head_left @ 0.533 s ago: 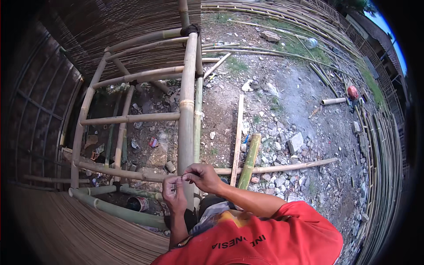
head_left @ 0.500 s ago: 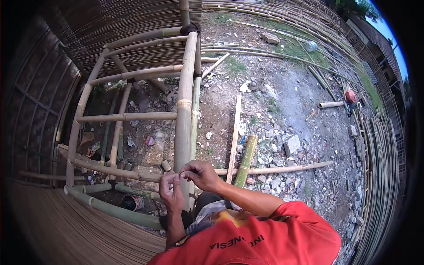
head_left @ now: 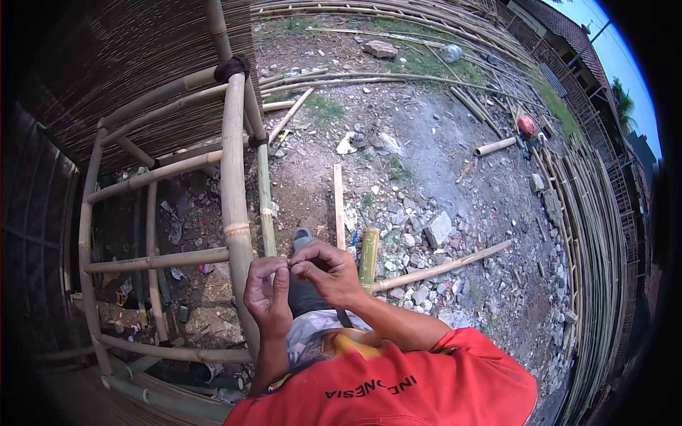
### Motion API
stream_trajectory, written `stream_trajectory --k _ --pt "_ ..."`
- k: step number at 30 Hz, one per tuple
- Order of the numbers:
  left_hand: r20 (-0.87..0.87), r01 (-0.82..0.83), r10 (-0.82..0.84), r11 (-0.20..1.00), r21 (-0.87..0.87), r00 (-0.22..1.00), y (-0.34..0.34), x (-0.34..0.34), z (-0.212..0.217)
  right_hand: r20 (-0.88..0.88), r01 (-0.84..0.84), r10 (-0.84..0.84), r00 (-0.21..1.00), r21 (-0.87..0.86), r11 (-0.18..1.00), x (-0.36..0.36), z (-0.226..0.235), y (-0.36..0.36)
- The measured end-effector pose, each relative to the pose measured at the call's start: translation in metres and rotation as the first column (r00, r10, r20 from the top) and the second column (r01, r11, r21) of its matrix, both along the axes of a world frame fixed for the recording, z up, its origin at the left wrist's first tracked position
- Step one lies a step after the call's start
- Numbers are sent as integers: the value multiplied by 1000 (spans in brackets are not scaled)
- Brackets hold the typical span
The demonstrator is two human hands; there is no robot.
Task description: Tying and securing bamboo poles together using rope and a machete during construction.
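My left hand (head_left: pixel 268 295) and my right hand (head_left: pixel 327 273) meet in front of my body, thumbs and fingertips pinched together. Whatever lies between the fingertips is too small to make out. Close beside my left hand stands a thick bamboo post (head_left: pixel 234 192), part of a bamboo frame with several crossbars (head_left: pixel 156 261). Dark binding (head_left: pixel 231 68) wraps the joint at its top. Below my hands a foot in a grey shoe (head_left: pixel 302 236) rests on the ground.
Right of the foot lie a wooden strip (head_left: pixel 339 206), a short green bamboo piece (head_left: pixel 369 255) and a longer pole (head_left: pixel 444 266). Rubble with a large stone block (head_left: pixel 438 229) covers the ground. Bamboo poles (head_left: pixel 597 241) are stacked at the right. A woven screen (head_left: pixel 142 64) stands behind the frame.
My view has swung, so the frame now sits farther left and lower. My hands stay pinched together, now just right of the post, and a shoe shows beyond them.
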State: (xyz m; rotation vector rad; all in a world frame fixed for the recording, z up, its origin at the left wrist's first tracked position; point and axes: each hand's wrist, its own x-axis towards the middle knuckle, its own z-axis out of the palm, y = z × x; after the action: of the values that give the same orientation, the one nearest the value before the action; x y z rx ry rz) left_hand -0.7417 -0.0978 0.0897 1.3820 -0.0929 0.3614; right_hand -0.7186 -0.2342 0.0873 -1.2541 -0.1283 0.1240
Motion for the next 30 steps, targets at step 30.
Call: stream_trajectory --k 30 --pt "218 -287 225 904 317 949 -49 553 122 546 -458 446 710 -123 880 634 122 -69"
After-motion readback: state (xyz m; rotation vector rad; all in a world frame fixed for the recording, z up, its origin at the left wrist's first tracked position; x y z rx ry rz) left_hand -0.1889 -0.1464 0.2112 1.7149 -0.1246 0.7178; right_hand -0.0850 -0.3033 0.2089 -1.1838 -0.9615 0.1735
